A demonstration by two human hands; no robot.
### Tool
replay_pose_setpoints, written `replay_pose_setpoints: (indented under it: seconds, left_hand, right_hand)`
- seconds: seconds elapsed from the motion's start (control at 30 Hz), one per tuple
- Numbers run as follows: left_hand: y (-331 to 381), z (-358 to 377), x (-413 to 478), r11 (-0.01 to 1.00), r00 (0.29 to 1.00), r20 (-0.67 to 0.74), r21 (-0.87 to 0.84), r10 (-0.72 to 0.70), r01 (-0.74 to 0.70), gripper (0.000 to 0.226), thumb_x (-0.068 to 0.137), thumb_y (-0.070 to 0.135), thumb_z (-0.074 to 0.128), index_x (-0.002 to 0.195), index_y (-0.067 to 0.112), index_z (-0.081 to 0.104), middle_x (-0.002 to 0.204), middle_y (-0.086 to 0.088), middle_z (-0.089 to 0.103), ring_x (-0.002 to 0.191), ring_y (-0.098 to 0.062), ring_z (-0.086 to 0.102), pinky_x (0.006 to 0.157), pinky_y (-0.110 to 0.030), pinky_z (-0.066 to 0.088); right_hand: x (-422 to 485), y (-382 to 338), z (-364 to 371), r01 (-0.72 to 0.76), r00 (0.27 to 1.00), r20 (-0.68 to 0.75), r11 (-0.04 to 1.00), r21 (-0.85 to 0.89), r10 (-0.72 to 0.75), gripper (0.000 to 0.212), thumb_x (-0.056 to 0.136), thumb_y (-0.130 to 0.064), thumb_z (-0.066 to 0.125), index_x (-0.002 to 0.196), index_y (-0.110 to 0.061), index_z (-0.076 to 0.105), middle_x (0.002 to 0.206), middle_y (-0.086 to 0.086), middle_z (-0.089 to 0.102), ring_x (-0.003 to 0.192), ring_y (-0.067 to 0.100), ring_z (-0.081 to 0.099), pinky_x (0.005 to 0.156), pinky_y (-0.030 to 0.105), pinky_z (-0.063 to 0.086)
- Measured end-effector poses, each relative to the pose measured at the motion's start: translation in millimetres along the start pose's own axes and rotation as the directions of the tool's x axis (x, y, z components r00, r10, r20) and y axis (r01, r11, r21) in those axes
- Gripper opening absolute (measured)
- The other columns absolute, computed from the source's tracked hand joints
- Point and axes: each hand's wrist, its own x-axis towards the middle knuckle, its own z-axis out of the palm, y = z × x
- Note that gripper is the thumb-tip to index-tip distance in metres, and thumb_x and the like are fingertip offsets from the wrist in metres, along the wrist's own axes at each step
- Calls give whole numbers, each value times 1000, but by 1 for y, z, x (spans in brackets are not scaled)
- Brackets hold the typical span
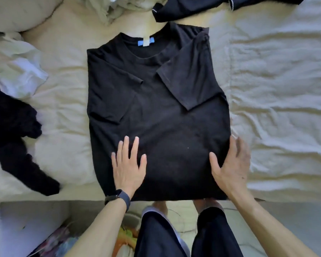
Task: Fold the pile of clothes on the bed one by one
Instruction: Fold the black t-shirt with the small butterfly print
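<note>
Left hand [129, 167] lies flat on the shirt [165, 117], fingers straight and spread. Right hand [232, 166] rests on its right edge, fingers extended and blurred, gripping nothing. One shirt, both sleeves folded in, mid-bed [276, 89]. Two dark garments lie apart: one left [13, 127], one at the top [193, 8].

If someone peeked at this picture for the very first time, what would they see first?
The big black short-sleeved T-shirt grabs the eye first: it lies flat in the middle of the wrinkled cream bed sheet, both sleeves folded inward. Next come two bare hands near its bottom hem, the left hand flat on the cloth and the right hand at the shirt's right edge. A small blue-and-white label stands out at the collar.
</note>
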Motion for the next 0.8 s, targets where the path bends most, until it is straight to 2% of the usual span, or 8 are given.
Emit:
replay_pose_setpoints:
  seconds: [0.07,0.17,0.27,0.37,0.5,0.6,0.67,0.8]
  left_hand:
    - [-28,3,-35,961,968,-32,-136,-249,243,69,98,45,53,157,24,24,164,-9,20,150,-31,21,118,-55,22]
    - [-65,10,-69,747,814,37,-375,-580,550,73,93,46,62,152,15,31,153,-17,34,140,-39,33,112,-54,31]
    - [-98,16,-83,559,746,276,-519,-606,647,49,92,49,64,125,14,53,124,-11,59,117,-37,55,94,-46,48]
    - [-114,15,-92,584,812,363,-566,-457,582,31,92,45,65,112,22,59,109,0,65,102,-27,61,81,-36,47]
    - [-119,11,-91,563,819,309,-607,-484,562,30,91,39,68,104,19,51,97,3,59,93,-27,60,73,-33,43]
    - [-119,12,-95,673,863,151,-566,-482,475,38,90,39,68,107,19,40,106,0,50,89,-27,55,73,-39,48]
    - [-120,18,-98,786,900,100,-453,-425,421,33,94,42,62,111,19,45,115,-3,49,96,-28,55,80,-45,52]
    - [-121,28,-91,804,890,90,-394,-448,445,37,97,46,57,117,14,56,122,-8,52,109,-33,56,86,-47,50]
  right_hand:
    - [-28,18,-5,-100,991,-76,990,97,107,78,87,-48,56,150,-8,33,155,17,33,144,34,28,118,51,24]
    - [-68,37,-4,-198,959,-156,954,226,237,63,83,-47,59,132,-8,49,126,8,50,123,32,43,106,49,35]
    - [-90,49,8,-366,917,-39,877,312,397,57,83,-51,64,124,-12,52,118,3,53,115,30,52,94,42,41]
    - [-97,51,21,-517,855,152,796,316,495,66,86,-45,75,136,-8,52,136,15,58,126,37,54,106,50,44]
    - [-98,47,29,-540,842,228,774,331,490,47,91,-41,72,125,-11,62,124,13,67,116,37,61,101,48,48]
    - [-98,48,37,-520,852,226,808,276,471,44,94,-40,67,126,-10,64,124,15,69,115,38,62,100,49,49]
    - [-102,51,44,-497,866,216,829,259,451,41,94,-39,65,125,-12,65,122,15,69,114,39,62,97,47,49]
    - [-109,51,57,-477,875,210,852,215,437,42,100,-40,56,131,-14,64,127,15,68,119,40,59,94,40,45]
